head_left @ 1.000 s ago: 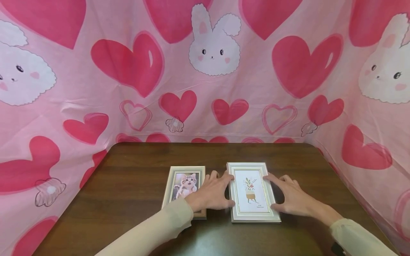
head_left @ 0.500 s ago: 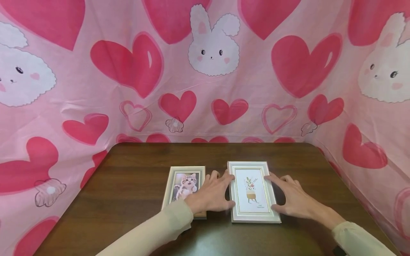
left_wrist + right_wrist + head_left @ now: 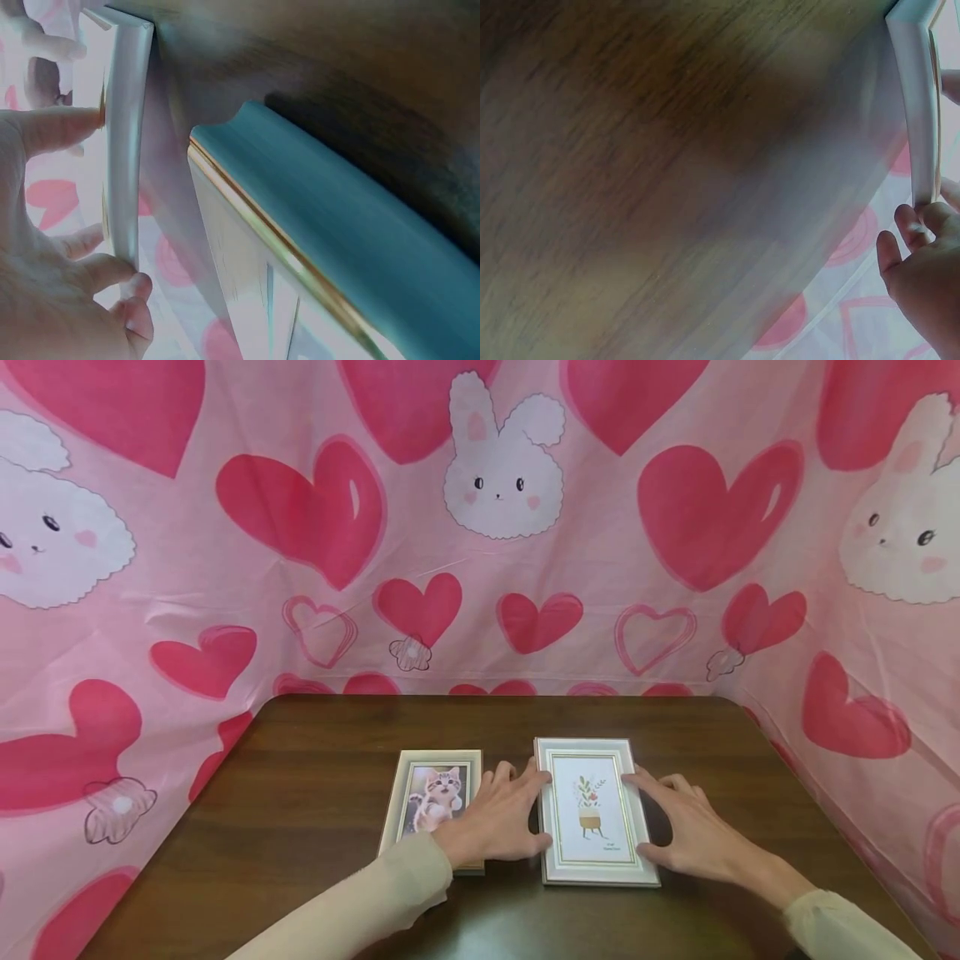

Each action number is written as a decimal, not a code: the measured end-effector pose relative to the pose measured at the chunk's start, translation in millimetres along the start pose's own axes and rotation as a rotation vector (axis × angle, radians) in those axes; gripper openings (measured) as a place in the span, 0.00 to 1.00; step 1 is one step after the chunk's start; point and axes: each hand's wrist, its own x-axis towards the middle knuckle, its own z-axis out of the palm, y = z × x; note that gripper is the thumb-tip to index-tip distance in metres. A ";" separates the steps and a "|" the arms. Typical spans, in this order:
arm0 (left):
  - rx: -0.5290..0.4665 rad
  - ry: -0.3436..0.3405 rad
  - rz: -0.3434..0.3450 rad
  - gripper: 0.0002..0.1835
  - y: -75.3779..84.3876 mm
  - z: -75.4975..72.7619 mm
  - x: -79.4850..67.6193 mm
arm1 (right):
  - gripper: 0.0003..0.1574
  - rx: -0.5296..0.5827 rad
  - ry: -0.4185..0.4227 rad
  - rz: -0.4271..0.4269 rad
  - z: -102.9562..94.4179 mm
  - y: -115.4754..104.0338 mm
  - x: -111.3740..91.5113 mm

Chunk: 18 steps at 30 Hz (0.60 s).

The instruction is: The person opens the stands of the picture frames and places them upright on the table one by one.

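Note:
A white picture frame (image 3: 592,810) with a thin gold inner line shows a potted plant print, its face upward on the dark table. My left hand (image 3: 495,817) grips its left side, thumb low on the edge and forefinger higher up. On the opposite side my right hand (image 3: 705,831) holds it the same way. The left wrist view shows the left fingers (image 3: 112,270) curled at the frame's far end. Under my left forearm, partly hidden, lies a smaller cream frame (image 3: 438,789) with a kitten picture.
A dark brown wooden table (image 3: 322,793) carries both frames. Pink cloth (image 3: 495,560) printed with hearts and rabbits hangs behind it and at both sides. The cream frame's near side (image 3: 352,217) looms close to the left wrist camera.
The white frame has shifted very slightly right and straightened a little, both hands staying at its sides. The kitten frame has not moved.

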 end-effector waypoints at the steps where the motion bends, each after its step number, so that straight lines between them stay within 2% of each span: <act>1: -0.002 -0.001 -0.004 0.45 0.2 0.1 -0.3 | 0.60 -0.004 0.001 -0.003 0.0 -0.1 -0.3; 18: 0.015 0.041 0.015 0.45 3.3 1.0 -6.2 | 0.62 -0.026 0.064 -0.047 2.1 -3.8 -6.3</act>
